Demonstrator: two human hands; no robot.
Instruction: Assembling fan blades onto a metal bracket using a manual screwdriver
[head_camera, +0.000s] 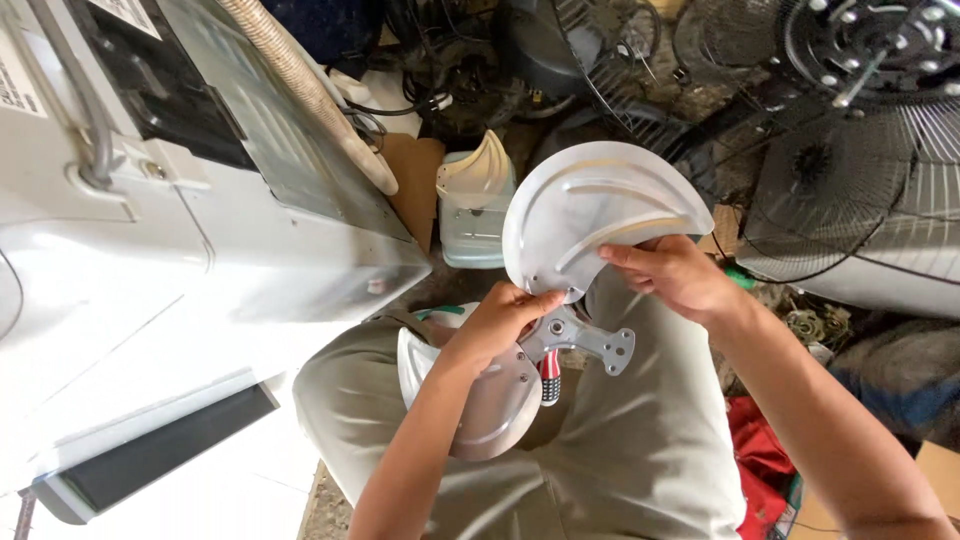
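A silvery metal fan blade (590, 205) is held up over my lap. My right hand (672, 275) grips its lower right edge. My left hand (497, 322) pinches its base where it meets a grey metal hub bracket (590, 342) with holes. A second blade (490, 400) is fixed to the bracket and lies under my left wrist on my thigh. A screwdriver with a red, white and black handle (549, 378) pokes out below the bracket between my legs.
A large white appliance (150, 250) with a corrugated hose (310, 95) fills the left. A pale box (475, 225) holding another blade stands ahead. Black wire fan guards (840, 190) and fan parts crowd the top right. Red cloth (755, 450) lies at my right.
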